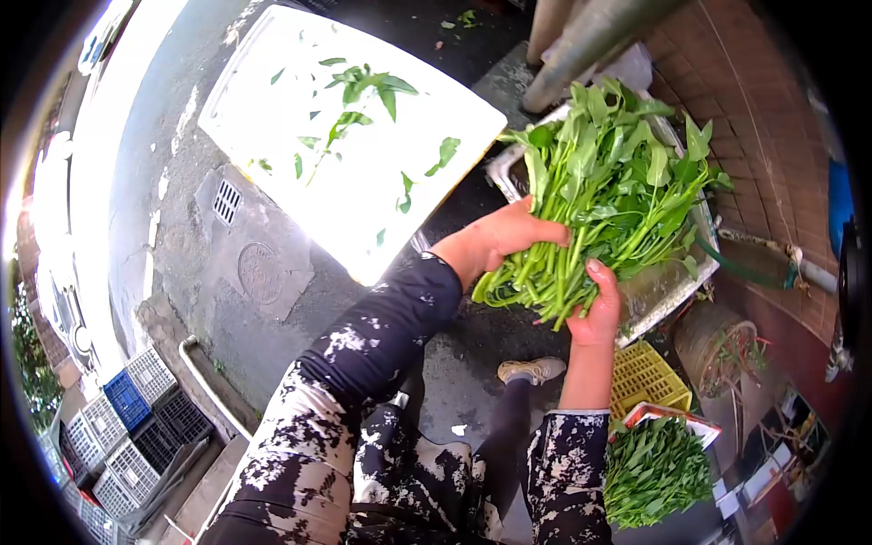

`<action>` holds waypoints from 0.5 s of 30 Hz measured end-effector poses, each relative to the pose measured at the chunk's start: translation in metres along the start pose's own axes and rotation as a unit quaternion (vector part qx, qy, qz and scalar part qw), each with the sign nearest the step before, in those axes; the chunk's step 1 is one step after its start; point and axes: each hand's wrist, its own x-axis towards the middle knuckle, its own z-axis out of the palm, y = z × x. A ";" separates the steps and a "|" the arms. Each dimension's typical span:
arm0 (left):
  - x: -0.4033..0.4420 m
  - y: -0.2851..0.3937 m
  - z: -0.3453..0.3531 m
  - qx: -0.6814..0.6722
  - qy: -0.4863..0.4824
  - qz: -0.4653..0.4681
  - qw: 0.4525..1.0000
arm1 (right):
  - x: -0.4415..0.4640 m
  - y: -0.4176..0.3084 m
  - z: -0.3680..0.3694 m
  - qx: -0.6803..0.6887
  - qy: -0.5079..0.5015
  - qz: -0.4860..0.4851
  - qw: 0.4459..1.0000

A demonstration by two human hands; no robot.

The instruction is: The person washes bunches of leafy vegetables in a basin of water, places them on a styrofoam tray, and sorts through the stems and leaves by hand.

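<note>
- Left hand [504, 238], towards 2 o'clock, closes firmly round the stem end of a leafy green bunch [618, 182].
- Right hand [601, 309], between 3 and 4 o'clock, curls partway about the bunch's lower side, thumb against it, fingers partly hidden.
- White box [658, 313], at 2 to 3 o'clock, lies beneath the bunch.
- White board [272, 127], at 11 o'clock, carries scattered leaves [352, 91].
- Yellow crate [647, 380], at 4 o'clock, sits near another greens heap [658, 472].
- Stacked crates [127, 436] stand at 8 o'clock.

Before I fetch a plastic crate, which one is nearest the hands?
The yellow crate, pictured just below the right hand; the blue, grey and black crates are grouped at lower left.
</note>
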 end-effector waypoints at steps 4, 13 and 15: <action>-0.059 0.051 -0.071 -0.005 0.001 0.057 0.998 | 0.020 0.052 0.079 -0.030 -0.079 -0.009 0.996; -0.101 0.035 -0.233 0.130 0.170 0.032 0.976 | 0.091 0.205 0.125 -0.084 -0.089 0.081 0.989; -0.099 0.018 -0.252 0.170 0.192 0.005 0.967 | 0.093 0.227 0.116 -0.153 -0.051 0.111 0.981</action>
